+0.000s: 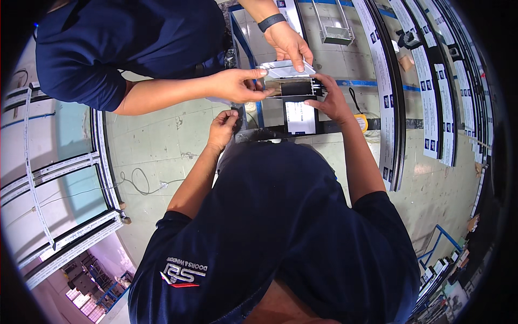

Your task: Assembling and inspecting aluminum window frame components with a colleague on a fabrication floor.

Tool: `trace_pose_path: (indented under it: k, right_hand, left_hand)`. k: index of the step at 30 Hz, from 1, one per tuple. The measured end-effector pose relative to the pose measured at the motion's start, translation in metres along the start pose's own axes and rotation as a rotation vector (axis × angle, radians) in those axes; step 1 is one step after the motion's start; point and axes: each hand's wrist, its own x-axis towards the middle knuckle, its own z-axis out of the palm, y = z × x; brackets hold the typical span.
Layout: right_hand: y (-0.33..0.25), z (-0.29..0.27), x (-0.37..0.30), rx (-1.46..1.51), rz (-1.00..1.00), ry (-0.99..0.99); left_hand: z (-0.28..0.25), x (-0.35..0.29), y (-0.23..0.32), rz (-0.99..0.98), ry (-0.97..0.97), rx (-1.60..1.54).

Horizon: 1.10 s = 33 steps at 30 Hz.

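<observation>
1. The short length of black and silver aluminium frame profile point(295, 87) sits just above the middle of the frame, its open cut end facing the camera and its long axis running away toward the top edge.
2. The person's right hand point(333, 101) touches the right side of that profile; the thumb and first fingers point(320, 81) are curled against its edge, pinching or steadying it.
3. The left hand point(223, 128) is lower and to the left, apart from the profile. Its fingers are bent together around something small and dark near the thumb; the view is too small to tell what it is, or whether it is truly gripped.
4. The right hand is thus the nearer one: the profile lies directly left of its fingertips, while from the left hand it lies up and to the right.
5. A co-worker in a dark blue shirt point(129, 43) stands in the upper left. One co-worker's hand point(234, 86) presses the profile's left side with fingers extended; the co-worker's other hand with a dark wristband point(290, 43) pinches a sheet of clear protective film point(286, 68) over the top of the profile.
6. Below the profile a white label on a dark upright piece point(300, 117) faces the camera.
7. Long film-wrapped frame bars point(386, 92) lie on the pale tiled floor point(156, 135) at the right.
</observation>
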Motion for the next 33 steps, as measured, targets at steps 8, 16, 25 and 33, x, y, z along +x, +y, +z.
trace_pose_path:
  k: [8,16,25,33]
  right_hand:
    - [0.002,0.002,0.005,0.008,-0.012,-0.012]
    - [0.003,0.002,0.006,0.013,-0.011,-0.008]
    - [0.008,0.007,0.005,0.034,0.006,0.0]
    - [0.011,0.009,0.003,0.011,-0.029,-0.001]
  left_hand:
    - [-0.006,0.003,-0.004,0.001,-0.028,0.035]
    - [0.0,0.002,-0.001,0.022,-0.04,-0.019]
    - [-0.005,0.004,-0.009,0.028,-0.051,-0.008]
    - [-0.003,0.002,-0.006,0.006,-0.045,-0.013]
